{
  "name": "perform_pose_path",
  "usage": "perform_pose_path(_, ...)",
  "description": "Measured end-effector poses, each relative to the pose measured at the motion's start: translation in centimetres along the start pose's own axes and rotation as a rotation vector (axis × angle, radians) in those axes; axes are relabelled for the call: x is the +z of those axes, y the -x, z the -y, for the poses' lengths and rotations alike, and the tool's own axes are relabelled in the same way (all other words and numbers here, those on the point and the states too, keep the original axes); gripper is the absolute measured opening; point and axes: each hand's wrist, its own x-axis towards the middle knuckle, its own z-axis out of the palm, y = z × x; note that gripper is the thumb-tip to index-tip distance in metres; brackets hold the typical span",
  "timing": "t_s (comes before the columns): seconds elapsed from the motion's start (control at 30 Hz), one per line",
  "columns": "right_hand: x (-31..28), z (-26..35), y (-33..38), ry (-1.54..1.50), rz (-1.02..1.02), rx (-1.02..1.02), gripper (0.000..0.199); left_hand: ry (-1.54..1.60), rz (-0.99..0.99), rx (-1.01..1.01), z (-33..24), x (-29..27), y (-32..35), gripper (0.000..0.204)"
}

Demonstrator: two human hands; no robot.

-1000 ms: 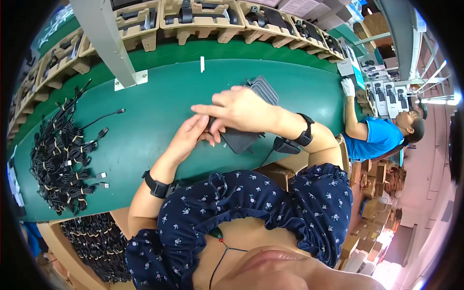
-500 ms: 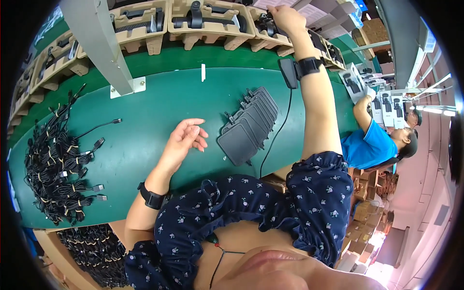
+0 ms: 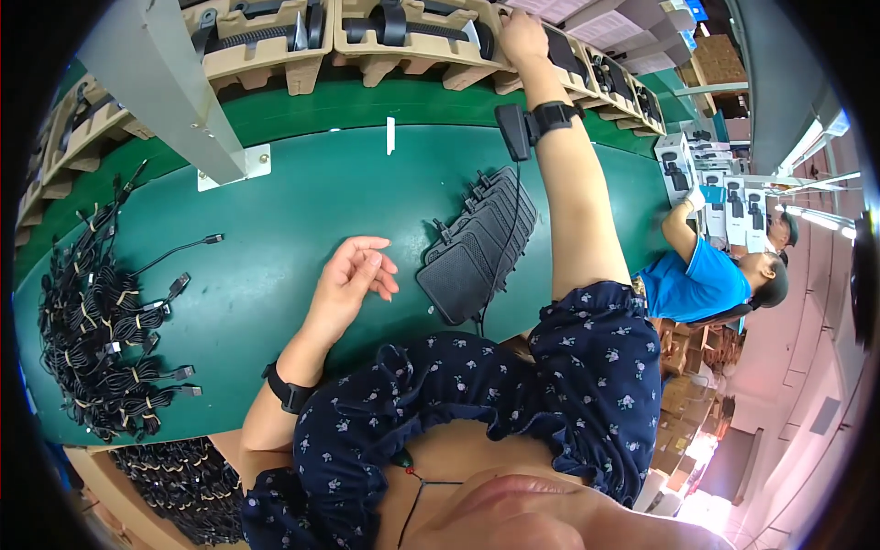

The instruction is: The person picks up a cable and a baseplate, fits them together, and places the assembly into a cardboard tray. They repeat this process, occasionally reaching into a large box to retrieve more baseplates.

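My left hand (image 3: 358, 273) hovers over the green table (image 3: 275, 220), fingers loosely bent and apart, holding nothing. Just right of it lies an overlapping row of flat black rectangular pieces with mesh-like faces (image 3: 463, 275). My right arm stretches to the far side, where my right hand (image 3: 524, 38) is at a moulded tan tray (image 3: 502, 78) in a row of such trays. The fingertips sit at the picture's upper edge, and what they touch is hidden. A neighbouring tray (image 3: 367, 50) holds a black cylindrical part and other black parts.
Bundled black cables (image 3: 96, 339) cover the table's left side; more fill a box (image 3: 183, 486) below. A grey metal post (image 3: 170, 82) stands at back left. From the black box (image 3: 515, 131) at my right wrist a wire hangs. A co-worker in blue (image 3: 706, 280) is at the right.
My right hand and forearm have shifted left along the trays, and the wire now crosses the black pieces. The trays appear slightly further right. My left hand has hardly moved.
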Motion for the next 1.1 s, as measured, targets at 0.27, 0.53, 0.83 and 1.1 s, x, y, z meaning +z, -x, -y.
perform_pose_path(0.27, -2.8, 0.6, 1.1, -0.150, 0.014, 0.073, 0.028, -0.029, -0.021, -0.021, 0.1, 0.1, 0.1, 0.022)
perform_pose_path(0.53, -4.0, -0.2, 4.0, -0.048, -0.314, -0.258, 0.023, -0.066, -0.005, 0.007, 0.2, -0.1, -0.8, 0.021)
perform_pose_path(0.83, -19.8, 5.1, 26.0, -0.199, 0.241, -0.883, 0.043, -0.120, 0.008, 0.060, 0.9, -0.5, -0.3, 0.023)
perform_pose_path(1.1, -20.2, 8.4, 35.0, 0.138, 0.564, -0.586, 0.083, -0.182, 0.028, 0.092, 0.9, -0.3, -0.3, 0.024)
